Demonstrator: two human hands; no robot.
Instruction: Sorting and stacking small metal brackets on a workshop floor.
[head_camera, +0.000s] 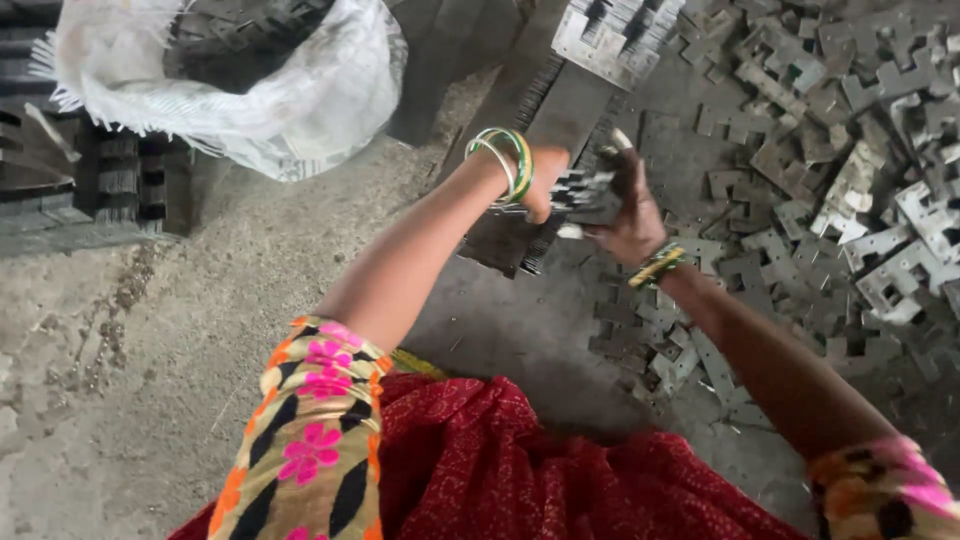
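Both hands are meeting in the middle of the view, a little toward the far side. Between them they are holding a small bundle of flat metal pieces (585, 190), pressed together like a pack of cards.

The left hand (545, 180) is closing around the left end of the bundle. The right hand (625, 205) is wrapping around the right end, with its fingers curled over the front. So the bundle is lying across, its long way running left to right from one hand to the other. Both hands are touching it, and neither one is nearer than the other.

Green and white bangles (505, 160) are sitting on the left wrist. A striped bangle (655, 265) is sitting on the right wrist.

Just beyond the hands, a long dark row of stacked metal plates (555, 110) is running away toward the far side, so it is lying crossways to the bundle. A big loose pile of cut metal pieces (840, 150) is spreading over the floor on the right, close to the right arm. A white sack (300, 90) holding more dark metal is sitting far on the left, well apart from the hands. The grey dusty floor (150, 380) is lying near on the left.
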